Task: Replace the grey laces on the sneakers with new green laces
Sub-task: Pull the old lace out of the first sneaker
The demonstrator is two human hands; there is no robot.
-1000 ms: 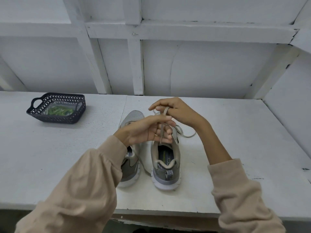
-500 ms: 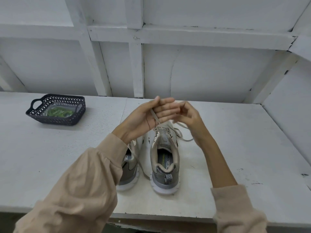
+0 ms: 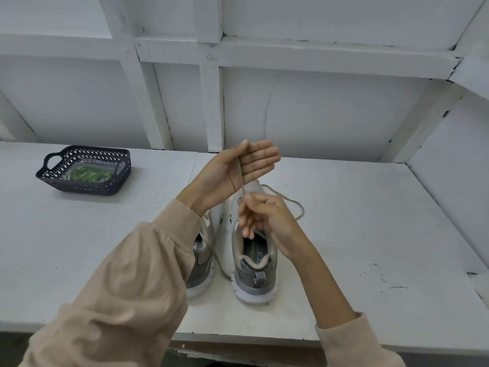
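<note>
Soft, even, cool-white light fills the frame, casting only faint shadows under the basket at middle left and around the sneakers at centre, while the wide lens bends the wall beams outward toward the corners and the right hand looks slightly blurred.

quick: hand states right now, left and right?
Left hand: open, fingers straight, grey lace running across its palm.
Right hand: closed, pinching the grey lace just below the left hand.

The sneakers are grey, basket black, laces green.
</note>
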